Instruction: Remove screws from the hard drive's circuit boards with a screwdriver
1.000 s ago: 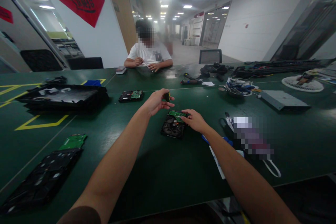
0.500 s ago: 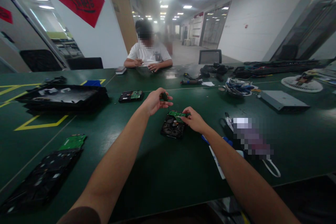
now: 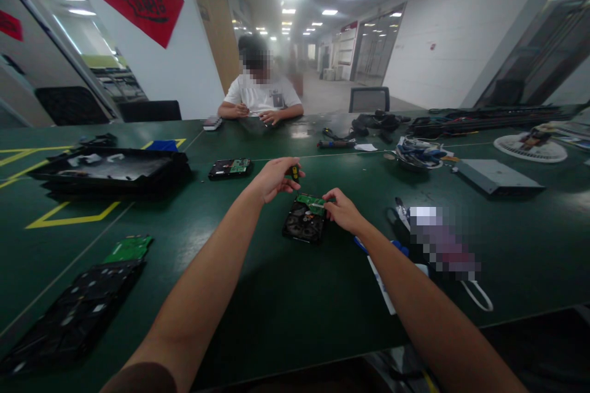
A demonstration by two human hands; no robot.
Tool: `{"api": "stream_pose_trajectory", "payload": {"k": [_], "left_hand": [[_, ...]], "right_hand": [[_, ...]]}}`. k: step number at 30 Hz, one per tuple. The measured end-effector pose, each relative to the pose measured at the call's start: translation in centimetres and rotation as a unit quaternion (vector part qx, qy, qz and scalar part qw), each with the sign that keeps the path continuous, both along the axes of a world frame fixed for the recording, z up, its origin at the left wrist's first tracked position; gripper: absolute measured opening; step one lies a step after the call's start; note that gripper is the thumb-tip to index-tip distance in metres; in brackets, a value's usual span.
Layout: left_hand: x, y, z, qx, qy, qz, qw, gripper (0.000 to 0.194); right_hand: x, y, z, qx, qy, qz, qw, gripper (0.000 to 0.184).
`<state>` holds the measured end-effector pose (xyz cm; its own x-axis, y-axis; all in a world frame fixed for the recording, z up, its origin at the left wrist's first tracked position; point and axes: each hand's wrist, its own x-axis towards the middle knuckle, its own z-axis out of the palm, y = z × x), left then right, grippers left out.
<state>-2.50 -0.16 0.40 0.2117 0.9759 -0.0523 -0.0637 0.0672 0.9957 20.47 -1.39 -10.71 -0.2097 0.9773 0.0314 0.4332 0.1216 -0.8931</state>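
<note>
In front of me a hard drive (image 3: 304, 225) lies on the dark green table with its underside up, a green circuit board (image 3: 311, 201) along its far part. My left hand (image 3: 277, 179) is above its far left corner, fingers curled round a black-and-yellow screwdriver (image 3: 295, 173); its tip cannot be made out. At the drive's right edge my right hand (image 3: 341, 209) has thumb and fingers closed together, touching the drive beside the board. Whether a small part is between those fingertips is too fine to see.
Another hard drive (image 3: 229, 169) lies beyond my left hand, and more drives (image 3: 76, 304) lie at near left. Black trays (image 3: 110, 181) are stacked at left. A grey metal box (image 3: 500, 177) and a bowl of cables (image 3: 418, 153) stand at right. Across the table a person (image 3: 262, 95) sits working.
My left hand has tipped so the yellow on the screwdriver shows. My right fingers have drawn back slightly from over the board to the drive's right edge. The drive has hardly moved.
</note>
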Motion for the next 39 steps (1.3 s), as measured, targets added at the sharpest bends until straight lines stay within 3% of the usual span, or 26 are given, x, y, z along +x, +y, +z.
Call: {"api": "stream_pose_trajectory", "payload": {"k": [5, 14, 26, 33, 39], "left_hand": [[-0.1, 0.1, -0.1, -0.011, -0.018, -0.023, 1.000, 0.025], [-0.3, 0.2, -0.1, -0.018, -0.024, -0.022, 0.999, 0.024], [-0.4, 0.5, -0.4, -0.002, -0.021, -0.007, 1.000, 0.027], [-0.5, 0.4, -0.4, 0.021, -0.005, 0.015, 1.000, 0.025], [-0.5, 0.3, -0.4, 0.022, -0.008, 0.020, 1.000, 0.026]], "right_hand": [[0.1, 0.3, -0.6, -0.006, 0.050, -0.029, 0.998, 0.023], [0.1, 0.6, -1.0, -0.014, 0.119, 0.012, 0.993, 0.023], [0.4, 0.8, -1.1, -0.018, 0.128, 0.037, 0.991, 0.016], [0.2, 0.7, -1.0, -0.036, 0.116, -0.021, 0.992, 0.026], [0.2, 0.7, -1.0, -0.020, 0.085, -0.015, 0.996, 0.025]]}}
